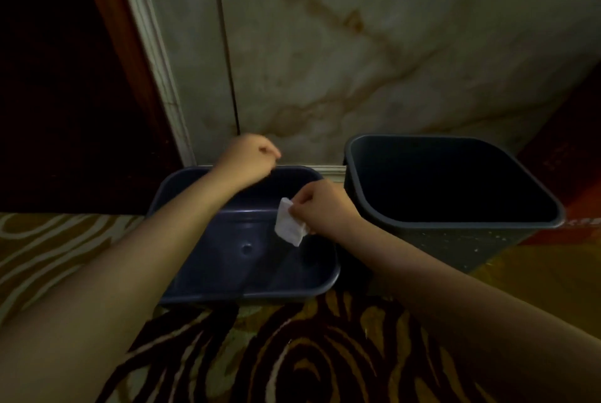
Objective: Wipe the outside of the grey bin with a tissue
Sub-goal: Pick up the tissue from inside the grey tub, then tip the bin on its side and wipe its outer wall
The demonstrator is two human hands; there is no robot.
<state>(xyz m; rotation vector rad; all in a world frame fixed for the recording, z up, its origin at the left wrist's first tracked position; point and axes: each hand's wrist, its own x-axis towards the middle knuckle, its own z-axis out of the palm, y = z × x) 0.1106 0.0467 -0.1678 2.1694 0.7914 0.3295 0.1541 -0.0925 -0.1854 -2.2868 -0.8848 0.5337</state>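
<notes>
A grey bin (455, 240) stands upright on the right, its dark opening facing me, against the wall. A crumpled white tissue (287, 225) hangs from my right hand (322, 207), pinched between the fingers just left of the grey bin and above the blue bin. My left hand (250, 158) is a closed fist over the far rim of the blue bin (227, 256), holding nothing that I can see.
The low blue bin sits left of the grey one. Both rest on a brown and cream patterned carpet (292, 354). A marbled wall (357, 61) rises behind them, with a dark wooden door frame (123, 44) at the left.
</notes>
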